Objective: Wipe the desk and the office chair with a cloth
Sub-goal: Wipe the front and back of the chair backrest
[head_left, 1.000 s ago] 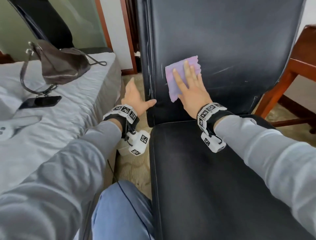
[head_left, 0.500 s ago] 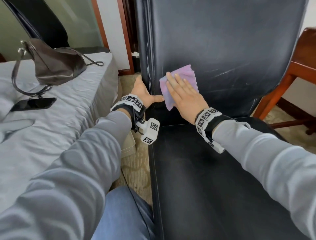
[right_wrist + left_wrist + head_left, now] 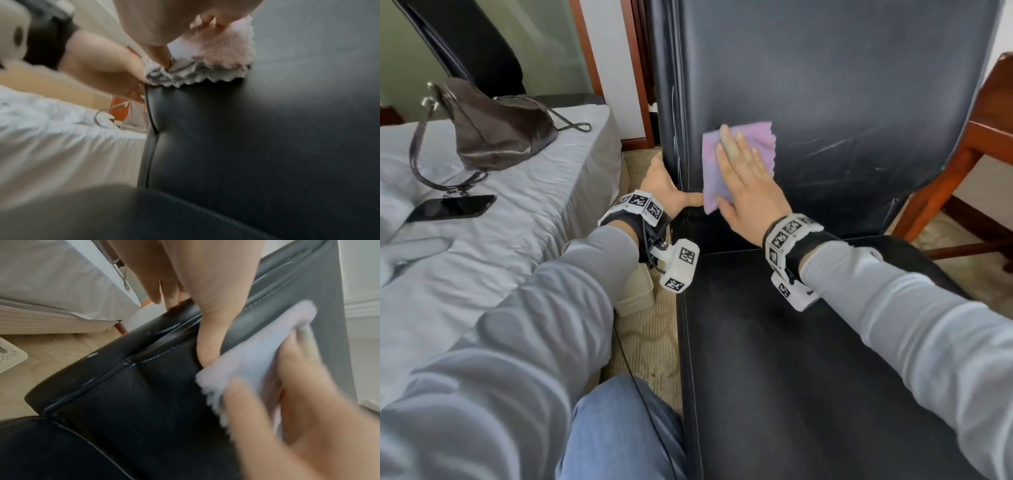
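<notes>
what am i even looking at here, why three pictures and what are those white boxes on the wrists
There is no machine here: a person is cleaning a black office chair. The white boxes strapped to the wrists are small cameras. The big picture comes from a camera on the person's head; the other two look along each hand from the wrist.

The right hand presses a purple cloth flat against the lower part of the chair's back. The left hand grips the back's side edge, thumb in front.

To the left is a bed with a dark handbag and a phone lying on it.
</notes>
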`<state>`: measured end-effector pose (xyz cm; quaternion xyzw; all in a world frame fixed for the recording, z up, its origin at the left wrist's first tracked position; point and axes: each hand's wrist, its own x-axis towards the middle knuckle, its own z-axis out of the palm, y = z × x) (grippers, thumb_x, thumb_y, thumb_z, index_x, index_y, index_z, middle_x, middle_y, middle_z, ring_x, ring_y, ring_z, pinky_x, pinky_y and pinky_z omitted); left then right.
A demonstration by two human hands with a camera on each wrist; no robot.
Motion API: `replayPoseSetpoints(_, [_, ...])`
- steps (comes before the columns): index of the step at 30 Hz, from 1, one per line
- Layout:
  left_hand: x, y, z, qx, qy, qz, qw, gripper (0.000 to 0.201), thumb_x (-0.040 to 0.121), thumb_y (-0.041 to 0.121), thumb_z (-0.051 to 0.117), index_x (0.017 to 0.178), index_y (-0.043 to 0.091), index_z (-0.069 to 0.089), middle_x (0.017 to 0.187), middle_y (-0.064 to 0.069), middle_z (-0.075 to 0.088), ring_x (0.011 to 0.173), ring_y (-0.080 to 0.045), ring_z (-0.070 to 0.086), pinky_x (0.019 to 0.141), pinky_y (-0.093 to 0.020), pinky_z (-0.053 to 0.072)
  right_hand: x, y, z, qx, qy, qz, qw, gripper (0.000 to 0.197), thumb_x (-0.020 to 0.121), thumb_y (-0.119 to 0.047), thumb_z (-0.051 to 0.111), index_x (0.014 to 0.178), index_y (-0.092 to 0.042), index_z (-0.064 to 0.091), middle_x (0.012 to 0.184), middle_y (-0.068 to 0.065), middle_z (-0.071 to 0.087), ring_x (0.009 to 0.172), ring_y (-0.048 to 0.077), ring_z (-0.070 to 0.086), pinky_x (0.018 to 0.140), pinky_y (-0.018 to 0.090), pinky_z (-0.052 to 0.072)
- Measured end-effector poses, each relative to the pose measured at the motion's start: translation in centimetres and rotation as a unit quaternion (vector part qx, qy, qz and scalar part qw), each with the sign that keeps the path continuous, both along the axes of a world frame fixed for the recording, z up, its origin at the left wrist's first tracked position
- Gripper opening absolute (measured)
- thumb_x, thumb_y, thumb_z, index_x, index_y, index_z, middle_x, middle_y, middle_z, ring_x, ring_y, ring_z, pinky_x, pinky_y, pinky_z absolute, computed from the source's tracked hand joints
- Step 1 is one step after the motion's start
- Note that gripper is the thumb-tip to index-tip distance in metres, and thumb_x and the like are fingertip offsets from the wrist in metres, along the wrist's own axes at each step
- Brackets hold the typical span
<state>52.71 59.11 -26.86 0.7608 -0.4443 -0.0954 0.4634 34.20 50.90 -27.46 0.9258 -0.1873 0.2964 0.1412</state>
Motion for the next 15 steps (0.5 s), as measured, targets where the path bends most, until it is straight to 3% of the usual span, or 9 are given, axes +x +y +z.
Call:
replayPoseSetpoints(4, [-0.2, -0.1, 0.5, 0.027, -0.002, 0.018, 0.999, 0.121, 0.056, 0.042, 0.097, 0.150, 0.014, 0.026, 0.144, 0.000, 0.047, 0.132, -0.019, 0.047, 0.112, -0.041, 0.041, -0.7, -0.9, -1.3, -0.018, 0.019, -0.012, 1.000, 0.082, 0.089, -0.023, 0.066, 0.153, 0.003, 0.022, 0.164, 0.019, 0.008, 0.151, 0.034, 0.010, 0.123, 0.043, 0.016])
replayPoseSetpoints(9, [-0.1, -0.2, 0.7, 0.042, -0.004, 0.020, 0.999, 0.121, 0.057, 0.044, 0.096, 0.150, 0.013, 0.025, 0.145, -0.002, 0.046, 0.132, -0.021, 0.046, 0.112, -0.040, 0.040, 0.0, -1.0, 1.9, -0.029, 0.011, 0.029, 0.999, 0.054, 0.092, -0.017, 0.063, 0.139, 0.005, 0.047, 0.164, 0.019, 0.003, 0.151, 0.035, 0.009, 0.124, 0.042, 0.011])
replayPoseSetpoints(12, [-0.2, -0.3, 0.5, 0.037, 0.001, 0.023, 0.999, 0.122, 0.054, 0.045, 0.097, 0.149, 0.012, 0.026, 0.143, -0.002, 0.046, 0.131, -0.020, 0.047, 0.112, -0.043, 0.041, -0.7, -1.1, 1.4, -0.045, -0.005, 0.027, 0.999, 0.059, 0.089, -0.018, 0.067, 0.140, 0.003, 0.046, 0.163, 0.022, 0.006, 0.150, 0.039, 0.011, 0.123, 0.048, 0.014])
replayPoseSetpoints(15, [-0.4, -0.1, 0.5, 0.034, 0.006, 0.020, 0.999, 0.131, 0.044, 0.055, 0.095, 0.148, 0.015, 0.026, 0.142, -0.001, 0.047, 0.130, -0.019, 0.048, 0.111, -0.043, 0.043, -0.5, -0.7, 0.5, -0.071, 0.018, 0.007, 0.997, 0.078, 0.088, -0.025, 0.065, 0.151, 0.003, 0.028, 0.163, 0.020, 0.007, 0.150, 0.039, 0.011, 0.123, 0.049, 0.013])
